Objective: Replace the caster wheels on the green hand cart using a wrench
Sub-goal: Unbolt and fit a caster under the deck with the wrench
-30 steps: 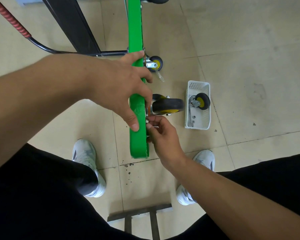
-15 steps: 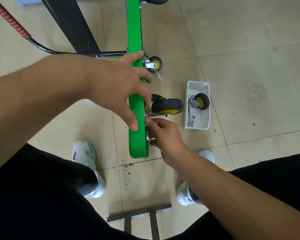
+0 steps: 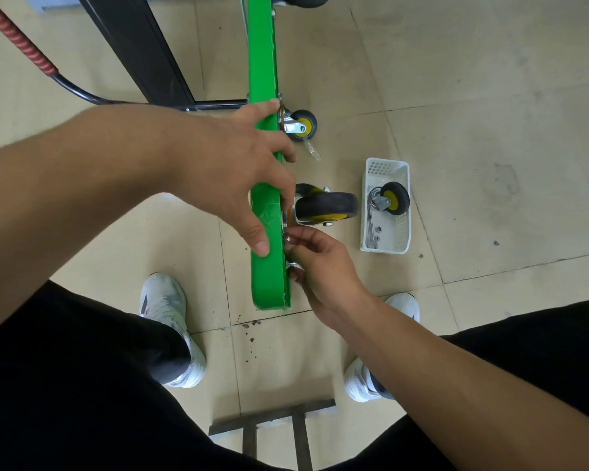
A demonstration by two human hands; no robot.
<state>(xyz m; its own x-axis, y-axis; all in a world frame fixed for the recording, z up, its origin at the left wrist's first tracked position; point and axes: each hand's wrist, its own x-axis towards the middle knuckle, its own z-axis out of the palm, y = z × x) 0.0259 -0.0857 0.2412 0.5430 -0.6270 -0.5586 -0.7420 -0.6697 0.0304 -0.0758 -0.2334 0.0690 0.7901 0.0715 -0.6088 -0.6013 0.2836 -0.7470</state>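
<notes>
Floor tiles (image 3: pixel 490 96) below, our left hand (image 3: pixel 232 164) grips the green hand cart (image 3: pixel 261 62), right hand (image 3: pixel 323 266) pinches the near caster (image 3: pixel 327 205) fastener (image 3: pixel 286 237) (hand-threading, we judge; wrench (image 3: pixel 370 226) next).

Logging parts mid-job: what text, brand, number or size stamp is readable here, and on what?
No readable text anywhere in this view.
No label visible on the green cart deck, large caster or small caster.
Size stamp on the wrench in the white basket: too small to read.
Markings on the fastener pinched by the right hand: too small to tell.
</notes>
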